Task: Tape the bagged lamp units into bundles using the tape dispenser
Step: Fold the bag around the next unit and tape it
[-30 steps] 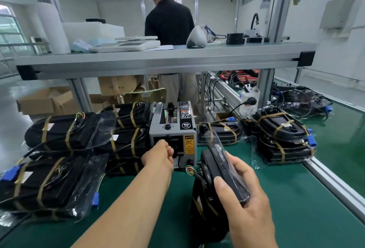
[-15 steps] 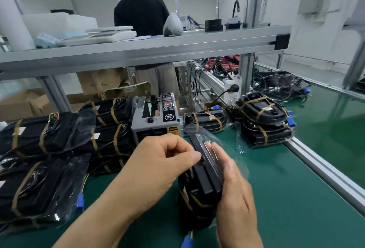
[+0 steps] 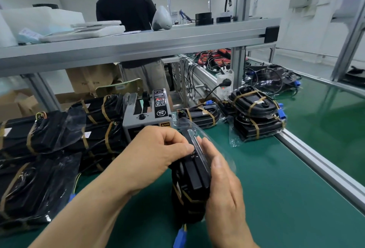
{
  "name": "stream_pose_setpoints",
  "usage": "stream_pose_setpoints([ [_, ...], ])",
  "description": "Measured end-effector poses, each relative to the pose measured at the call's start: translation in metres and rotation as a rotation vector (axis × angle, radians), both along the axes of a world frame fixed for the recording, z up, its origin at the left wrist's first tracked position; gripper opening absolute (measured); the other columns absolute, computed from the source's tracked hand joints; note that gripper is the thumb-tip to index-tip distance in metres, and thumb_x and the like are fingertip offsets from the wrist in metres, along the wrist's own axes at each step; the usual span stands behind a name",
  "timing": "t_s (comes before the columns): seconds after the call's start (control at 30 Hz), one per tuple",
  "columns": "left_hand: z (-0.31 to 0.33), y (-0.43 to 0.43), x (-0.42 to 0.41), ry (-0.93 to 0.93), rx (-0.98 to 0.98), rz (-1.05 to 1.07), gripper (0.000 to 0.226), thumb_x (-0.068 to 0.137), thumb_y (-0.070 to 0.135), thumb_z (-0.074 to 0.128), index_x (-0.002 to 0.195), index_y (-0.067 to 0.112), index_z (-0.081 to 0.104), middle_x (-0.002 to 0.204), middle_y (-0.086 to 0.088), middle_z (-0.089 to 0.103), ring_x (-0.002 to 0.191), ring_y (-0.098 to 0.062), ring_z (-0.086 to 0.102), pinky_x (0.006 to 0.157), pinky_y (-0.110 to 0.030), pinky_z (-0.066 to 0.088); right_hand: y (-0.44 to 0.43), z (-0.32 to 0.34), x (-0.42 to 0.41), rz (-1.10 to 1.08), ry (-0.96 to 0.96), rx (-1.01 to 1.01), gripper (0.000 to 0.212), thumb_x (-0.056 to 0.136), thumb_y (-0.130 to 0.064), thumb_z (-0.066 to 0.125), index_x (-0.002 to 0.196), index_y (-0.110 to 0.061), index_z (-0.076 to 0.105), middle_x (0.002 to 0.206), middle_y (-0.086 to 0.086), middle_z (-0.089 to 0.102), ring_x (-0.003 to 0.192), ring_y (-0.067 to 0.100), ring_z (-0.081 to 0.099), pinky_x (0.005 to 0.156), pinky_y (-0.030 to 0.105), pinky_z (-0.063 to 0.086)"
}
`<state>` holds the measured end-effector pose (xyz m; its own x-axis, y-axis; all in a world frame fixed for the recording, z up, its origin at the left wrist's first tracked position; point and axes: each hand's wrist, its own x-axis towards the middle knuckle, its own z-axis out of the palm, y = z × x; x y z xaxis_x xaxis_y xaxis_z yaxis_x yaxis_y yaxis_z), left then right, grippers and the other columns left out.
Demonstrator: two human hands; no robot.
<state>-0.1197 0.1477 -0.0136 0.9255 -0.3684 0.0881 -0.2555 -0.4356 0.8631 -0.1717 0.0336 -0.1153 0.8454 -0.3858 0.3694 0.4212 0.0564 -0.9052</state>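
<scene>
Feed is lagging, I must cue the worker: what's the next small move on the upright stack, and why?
Probably the left hand should smooth its pinch down across the top edge of the stack. It pinches there while the right hand braces the side with straight fingers. Whether tape lies under its fingertips I cannot tell.

- Left's packed: taped bundles (image 3: 39,135) stacked right up against the tape dispenser (image 3: 147,117).
- The held bundle (image 3: 189,178) blocks the dispenser's front.
- Open green mat (image 3: 276,178) to the right, up to the aluminium rail (image 3: 316,166).
- Another bundle stack (image 3: 256,121) far right; shelf (image 3: 138,44) overhead.
</scene>
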Motion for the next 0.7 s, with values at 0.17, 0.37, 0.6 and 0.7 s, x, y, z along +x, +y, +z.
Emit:
stream_pose_setpoints([
  [0.17,-0.0005,-0.0034,0.0006,-0.016,0.032,0.021,0.015,0.082,0.021,0.075,0.071,0.011,0.072,0.078,-0.017,0.071,0.067,-0.018,0.06,0.082,-0.05,0.053,-0.0003,0.0009,-0.0004,0.003,-0.017,-0.011,0.05,0.089,-0.059,0.031,0.128,-0.042,0.058,0.133,-0.03,0.058,0.13,-0.005,0.05,0.113,0.034,0.037],
  [0.37,-0.0019,-0.0038,0.0001,-0.048,0.06,0.035,0.014,0.082,0.026,0.075,0.072,0.015,0.073,0.078,-0.016,0.071,0.074,-0.036,0.065,0.083,-0.051,0.053,-0.0002,0.0,-0.0007,0.019,0.008,-0.009,0.051,0.088,-0.063,0.031,0.129,-0.046,0.058,0.134,-0.031,0.057,0.131,-0.005,0.049,0.113,0.037,0.038],
  [0.6,-0.0015,-0.0036,0.0021,0.004,-0.026,0.027,0.019,0.078,0.024,0.075,0.07,0.007,0.071,0.077,-0.02,0.069,0.064,-0.017,0.059,0.08,-0.048,0.054,-0.0008,-0.0028,-0.0002,0.017,0.01,-0.001,0.052,0.09,-0.061,0.032,0.132,-0.044,0.058,0.135,-0.027,0.059,0.131,-0.001,0.05,0.113,0.039,0.038],
  [0.7,-0.0021,-0.0025,0.0033,0.008,-0.02,0.011,0.017,0.08,0.021,0.075,0.071,0.008,0.071,0.077,-0.019,0.07,0.064,-0.016,0.059,0.08,-0.049,0.055,-0.0003,-0.0032,-0.0005,0.012,0.005,-0.003,0.052,0.09,-0.06,0.032,0.132,-0.043,0.058,0.135,-0.027,0.058,0.132,-0.002,0.05,0.113,0.038,0.038],
])
